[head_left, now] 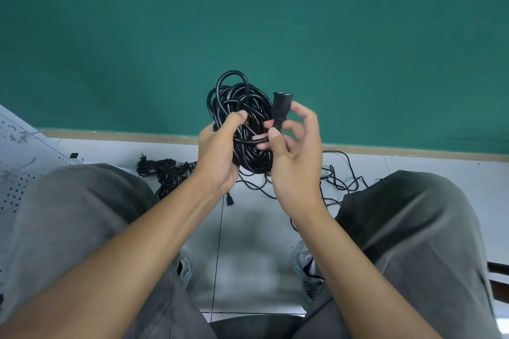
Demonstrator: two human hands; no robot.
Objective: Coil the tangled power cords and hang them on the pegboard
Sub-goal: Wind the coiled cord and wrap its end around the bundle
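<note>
We've got the coiled black rubber power cord [245, 124] gripped in our left hand [217, 151] so it stays bundled, right hand [292, 151] pinching its black socket end [279, 109] to wrap it.

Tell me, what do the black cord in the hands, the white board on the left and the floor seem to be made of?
Black cord: probably rubber or plastic sheathing; it bends into loose loops and shows a slight sheen.
White board: looks like painted sheet metal, judging by its even rows of small punched holes, though plastic is possible.
Floor: glossy tile, seemingly ceramic; it mirrors shapes and has thin straight joints.
</note>
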